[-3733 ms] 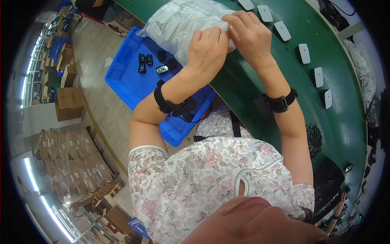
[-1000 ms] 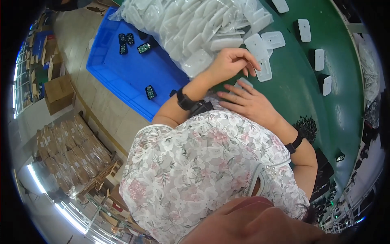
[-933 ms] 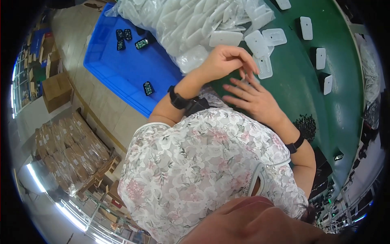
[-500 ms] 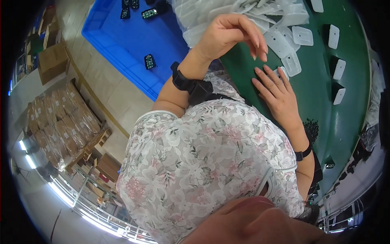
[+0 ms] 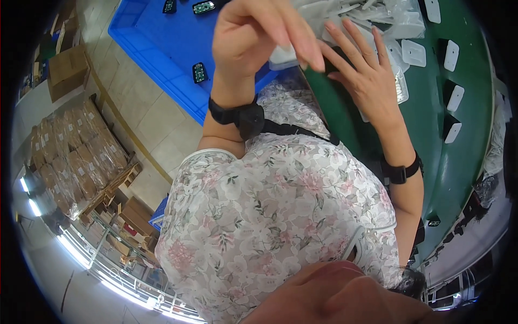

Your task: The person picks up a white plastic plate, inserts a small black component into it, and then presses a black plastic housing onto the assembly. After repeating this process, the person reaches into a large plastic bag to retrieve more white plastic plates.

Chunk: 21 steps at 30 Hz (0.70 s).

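Observation:
My left hand (image 5: 251, 40) is raised over the right edge of a blue tray (image 5: 156, 70). Its fingers are loosely bent and point right, with nothing visible in them; the thumb is partly hidden. To its right, my right hand (image 5: 369, 81) hovers palm down over a green tabletop (image 5: 426, 124), fingers spread and holding nothing. Partly covered by that hand is a pale rectangular piece (image 5: 401, 86). Beyond both hands lies a clear plastic bag (image 5: 399, 19) of white plastic shells. A loose white shell (image 5: 414, 53) rests beside it.
Several black-and-white cases (image 5: 454, 98) stand in a row along the table's right side. In the blue tray are small circuit boards in black housings (image 5: 199, 72). Wrapped cartons (image 5: 75, 156) sit on a pallet at the left, below an open cardboard box (image 5: 67, 73).
My left hand has moved left and nearer the camera. My right hand has lifted off the small piece on the table and shifted farther away, its fingers spreading wider. The view has shifted slightly.

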### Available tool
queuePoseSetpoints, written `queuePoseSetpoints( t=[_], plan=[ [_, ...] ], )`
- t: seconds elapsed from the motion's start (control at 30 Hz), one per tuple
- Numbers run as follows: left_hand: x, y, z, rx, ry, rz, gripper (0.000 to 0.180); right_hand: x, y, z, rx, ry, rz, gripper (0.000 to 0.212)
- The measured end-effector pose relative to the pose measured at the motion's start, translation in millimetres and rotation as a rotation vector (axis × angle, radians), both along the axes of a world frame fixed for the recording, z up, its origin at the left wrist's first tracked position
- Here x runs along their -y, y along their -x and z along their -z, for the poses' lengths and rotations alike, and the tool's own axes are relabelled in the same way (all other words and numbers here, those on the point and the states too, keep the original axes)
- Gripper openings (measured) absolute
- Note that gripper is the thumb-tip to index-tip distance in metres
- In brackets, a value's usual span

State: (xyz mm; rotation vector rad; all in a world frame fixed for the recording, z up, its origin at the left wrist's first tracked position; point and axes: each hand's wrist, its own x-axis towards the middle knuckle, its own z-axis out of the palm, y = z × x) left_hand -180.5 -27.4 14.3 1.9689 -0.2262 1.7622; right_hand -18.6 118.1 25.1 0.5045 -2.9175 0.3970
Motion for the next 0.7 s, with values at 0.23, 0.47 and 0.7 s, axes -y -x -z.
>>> queuePoseSetpoints(
  t=[0.23,0.47,0.7],
  plan=[
    [36,-52,-11,-0.120,0.808,-1.901,0.018,-30,-44,14,0.114,-0.106,0.103,0.055],
    [6,-69,16,-0.956,0.518,-2.285,0.028,-36,-64,0,0.011,-0.079,0.151,0.044],
    [-4,-56,21,-0.019,0.651,-1.901,0.031,-32,11,7,-0.278,0.123,0.077,0.035]
  ],
)
